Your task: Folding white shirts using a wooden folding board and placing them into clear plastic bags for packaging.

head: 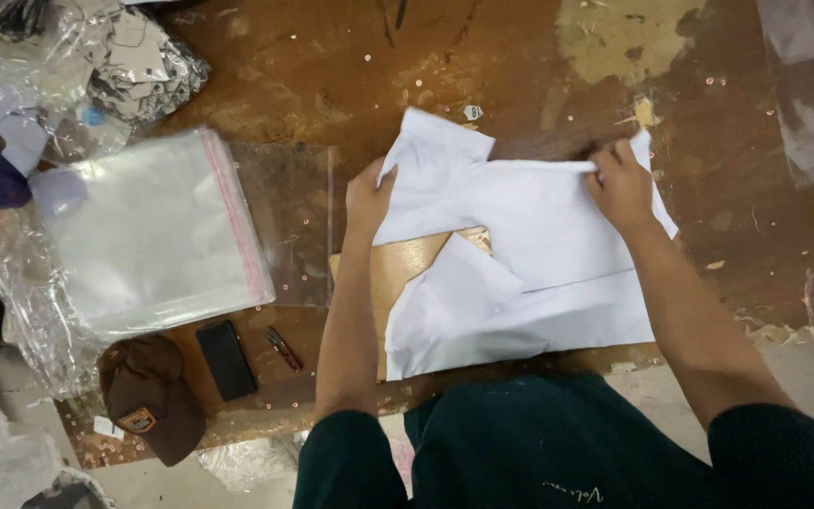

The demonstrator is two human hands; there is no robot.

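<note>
Head view: your left hand (367, 196) and right hand (620, 185) pinch the white shirt (529, 254) mid-fold over a wooden board (407, 264); clear bags (148, 231) lie at nine o'clock.

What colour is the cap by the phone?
Brown cap with a small orange patch on the front; shows in the head view.

Your left hand (367, 198) and right hand (620, 185) grip the white folded fabric garment (529, 273) on the worn brown tabletop (332, 85).
</note>
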